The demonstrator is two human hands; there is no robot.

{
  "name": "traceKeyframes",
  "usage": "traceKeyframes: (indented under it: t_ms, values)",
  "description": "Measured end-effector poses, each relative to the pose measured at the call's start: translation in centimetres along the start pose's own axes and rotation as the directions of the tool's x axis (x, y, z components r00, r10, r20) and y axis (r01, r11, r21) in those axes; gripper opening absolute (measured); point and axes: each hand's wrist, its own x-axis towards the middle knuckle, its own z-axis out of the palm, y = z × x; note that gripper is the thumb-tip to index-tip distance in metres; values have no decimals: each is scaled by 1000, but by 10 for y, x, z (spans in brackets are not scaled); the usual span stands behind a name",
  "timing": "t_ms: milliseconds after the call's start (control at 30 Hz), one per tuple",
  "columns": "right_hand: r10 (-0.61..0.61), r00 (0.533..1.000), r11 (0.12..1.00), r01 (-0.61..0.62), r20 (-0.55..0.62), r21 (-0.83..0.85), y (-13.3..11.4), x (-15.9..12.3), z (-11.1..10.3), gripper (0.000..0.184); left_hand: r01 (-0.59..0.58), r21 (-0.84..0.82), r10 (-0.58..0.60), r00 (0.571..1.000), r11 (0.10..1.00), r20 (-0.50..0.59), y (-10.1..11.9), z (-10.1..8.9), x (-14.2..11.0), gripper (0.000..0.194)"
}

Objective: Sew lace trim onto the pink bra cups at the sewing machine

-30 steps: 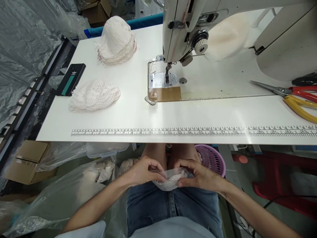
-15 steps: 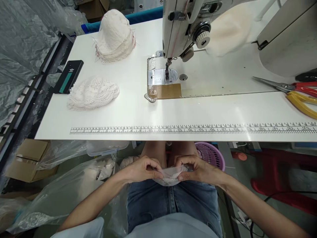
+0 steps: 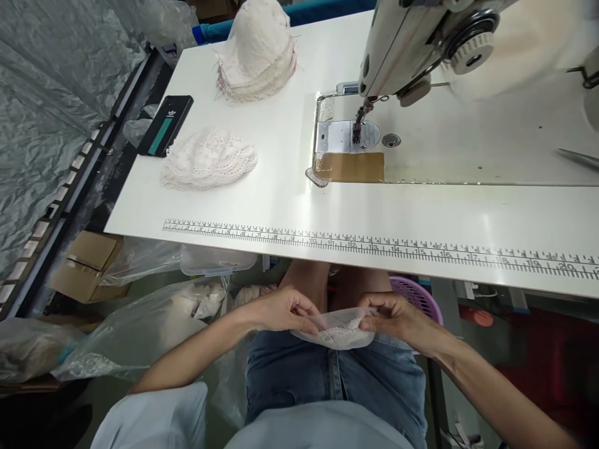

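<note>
Over my lap, below the table edge, a piece of sheer white fabric with lace trim (image 3: 344, 333) is stretched between my two hands. My left hand (image 3: 292, 310) pinches its left end, with thumb and fingers closed. The right end is gripped by my right hand (image 3: 390, 318), thumb on top and fingers curled partly behind the cloth. On the white table above lie a pile of white lace pieces (image 3: 210, 159) and a taller stack of cream cloth pieces (image 3: 256, 53) with frayed edges.
A sewing machine (image 3: 407, 43) stands on the table (image 3: 262, 206), its presser foot over the metal plate. A black phone (image 3: 166, 125) lies at the left edge. Scissor blades (image 3: 578, 157) show far right. Under the table are a purple basket (image 3: 418, 299), plastic bags (image 3: 135, 330) and a cardboard box (image 3: 88, 265).
My view has turned, so the table appears tilted and shifted right. The sheer fabric is spread wider between my hands, which are a little farther apart.
</note>
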Motion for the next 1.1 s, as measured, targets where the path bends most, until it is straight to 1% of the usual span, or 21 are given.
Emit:
traceKeyframes:
  t_ms: [67, 200, 333, 400, 467, 600, 700, 833, 967, 1100]
  values:
    - [11, 1000, 1000, -11, -3, -6, 1, 1, -1, 23, -9, 22, 10, 1000, 1000, -25, -1, 0, -1, 24]
    - [12, 1000, 1000, -12, 2, -13, 1, 2, 0, 24, -23, 31, 24, 999, 999, -34, 1, -2, -4, 24]
    - [9, 1000, 1000, -8, 18, -20, -5, 2, 7, 25, -44, -11, 44, 999, 999, -5, 2, -4, -5, 29]
    - [-6, 1000, 999, 6, 20, -31, -9, 2, 11, 25, -57, -39, 58, 998, 998, 18, 0, -2, -1, 33]
    - [-17, 1000, 998, 18, 12, -55, -11, 2, 14, 24, -46, -54, 48, 999, 997, 21, -2, 1, 3, 34]
    - [-24, 999, 999, 25, 24, -48, -11, 0, 15, 23, -25, -64, 24, 1000, 998, -18, -3, 4, 8, 29]
    - [-44, 997, 998, 45, 57, -32, -12, -2, 16, 21, -19, -74, 15, 999, 997, -46, -2, 2, 4, 24]
    - [-83, 991, 993, 91, 100, -79, -14, -3, 21, 21, 1, -102, -8, 997, 995, -71, -2, 0, -3, 21]
    - [-109, 990, 989, 117, 87, -93, -13, -1, 23, 16, -3, -81, -3, 997, 997, -72, -5, -1, -7, 19]
    - [-110, 991, 990, 116, 81, -83, -10, -1, 23, 17, -33, -42, 30, 996, 999, -81, -7, -2, -8, 16]
